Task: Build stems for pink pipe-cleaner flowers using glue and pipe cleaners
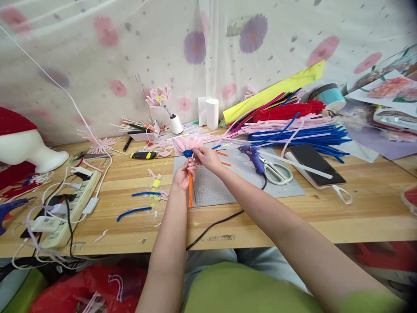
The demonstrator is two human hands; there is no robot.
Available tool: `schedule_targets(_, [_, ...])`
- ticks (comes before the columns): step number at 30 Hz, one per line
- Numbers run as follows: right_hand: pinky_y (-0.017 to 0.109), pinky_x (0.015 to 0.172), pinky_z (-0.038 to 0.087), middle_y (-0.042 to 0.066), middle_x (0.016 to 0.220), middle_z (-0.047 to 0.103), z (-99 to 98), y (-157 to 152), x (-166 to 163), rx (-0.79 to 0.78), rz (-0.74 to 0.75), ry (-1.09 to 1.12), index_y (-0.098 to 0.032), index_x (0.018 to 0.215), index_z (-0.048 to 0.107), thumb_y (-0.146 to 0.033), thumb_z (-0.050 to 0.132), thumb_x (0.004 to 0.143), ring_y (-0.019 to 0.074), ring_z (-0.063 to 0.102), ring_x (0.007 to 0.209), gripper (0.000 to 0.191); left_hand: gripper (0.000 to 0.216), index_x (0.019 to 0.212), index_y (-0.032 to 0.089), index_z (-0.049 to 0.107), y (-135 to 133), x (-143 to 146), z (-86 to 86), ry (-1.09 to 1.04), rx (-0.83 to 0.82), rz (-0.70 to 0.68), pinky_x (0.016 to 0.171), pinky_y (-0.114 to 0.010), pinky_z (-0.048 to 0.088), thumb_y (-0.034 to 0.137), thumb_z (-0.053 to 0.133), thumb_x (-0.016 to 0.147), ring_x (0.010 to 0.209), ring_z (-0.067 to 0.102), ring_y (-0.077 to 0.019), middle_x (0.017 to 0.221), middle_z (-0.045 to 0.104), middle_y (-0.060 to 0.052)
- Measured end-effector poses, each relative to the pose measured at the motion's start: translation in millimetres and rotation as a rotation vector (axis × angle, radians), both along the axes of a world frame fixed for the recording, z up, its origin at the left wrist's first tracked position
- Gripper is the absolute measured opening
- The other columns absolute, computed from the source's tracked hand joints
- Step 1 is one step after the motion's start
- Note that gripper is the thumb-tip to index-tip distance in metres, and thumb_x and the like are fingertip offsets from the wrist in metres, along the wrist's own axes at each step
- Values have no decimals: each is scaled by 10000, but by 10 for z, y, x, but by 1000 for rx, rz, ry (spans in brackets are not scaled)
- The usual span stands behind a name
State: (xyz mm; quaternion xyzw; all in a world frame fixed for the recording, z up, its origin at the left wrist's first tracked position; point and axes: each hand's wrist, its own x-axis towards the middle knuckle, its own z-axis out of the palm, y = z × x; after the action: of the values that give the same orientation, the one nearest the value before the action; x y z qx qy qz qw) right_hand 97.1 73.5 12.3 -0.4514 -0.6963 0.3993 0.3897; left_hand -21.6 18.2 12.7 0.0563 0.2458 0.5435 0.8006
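Note:
A pink pipe-cleaner flower (186, 143) with a blue wrapped base (188, 153) is held up over the grey cutting mat (215, 198). My left hand (184, 174) is closed around its stem just under the blue part, and orange pipe cleaners (190, 193) hang down below the fingers. With thumb and fingers pinched together, my right hand (207, 158) grips the flower's right side beside the blue base. Exactly what lies between those fingertips is hidden. More orange pipe cleaners (226, 164) lie on the mat beyond my right wrist.
On the mat's right side are a purple glue gun (253, 157) and white-handled scissors (278, 173). A phone (316, 164) lies further right, before bundled blue pipe cleaners (306, 138). Left are a box cutter (142, 155), blue pieces (134, 213) and a cabled power strip (70, 208).

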Motion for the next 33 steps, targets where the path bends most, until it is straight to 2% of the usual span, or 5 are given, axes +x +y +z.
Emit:
schedule_targets(8, [172, 530, 396, 26, 737, 639, -13, -117, 14, -9, 60, 91, -141, 791, 616, -518, 454, 776, 85, 564, 603, 410, 220, 715, 130, 502, -33, 16, 20, 46, 33, 11, 405, -49, 398, 145, 346, 869, 447, 362, -3, 598, 373, 23])
schedule_targets(15, [187, 545, 359, 17, 669, 636, 51, -121, -38, 9, -17, -22, -146, 719, 633, -594, 460, 733, 108, 560, 613, 480, 205, 700, 119, 513, -14, 21, 39, 152, 61, -8, 410, -62, 412, 153, 386, 857, 430, 360, -1, 590, 367, 29])
schedule_targets(21, [190, 552, 351, 17, 647, 632, 38, -121, -65, 52, -75, -135, -166, 694, 635, -538, 395, 804, 113, 560, 613, 456, 240, 705, 106, 518, 0, 29, 44, 140, 43, 0, 421, -67, 433, 148, 349, 870, 428, 379, 3, 580, 382, 28])
schedule_targets(27, [190, 593, 370, 16, 744, 654, 22, -74, -39, 46, -79, -200, -184, 847, 634, -400, 326, 878, 109, 580, 642, 378, 247, 713, 100, 524, 17, 82, 70, 145, 14, 50, 433, -73, 444, 134, 339, 873, 427, 406, 5, 572, 412, 25])
schedule_targets(33, [215, 633, 359, 15, 806, 652, 83, -142, -2, 228, -119, -293, -208, 908, 602, -341, 433, 837, 134, 574, 720, 227, 219, 706, 102, 531, 43, 132, 84, 223, -46, 152, 444, -66, 427, 118, 376, 860, 425, 420, 10, 557, 432, 31])
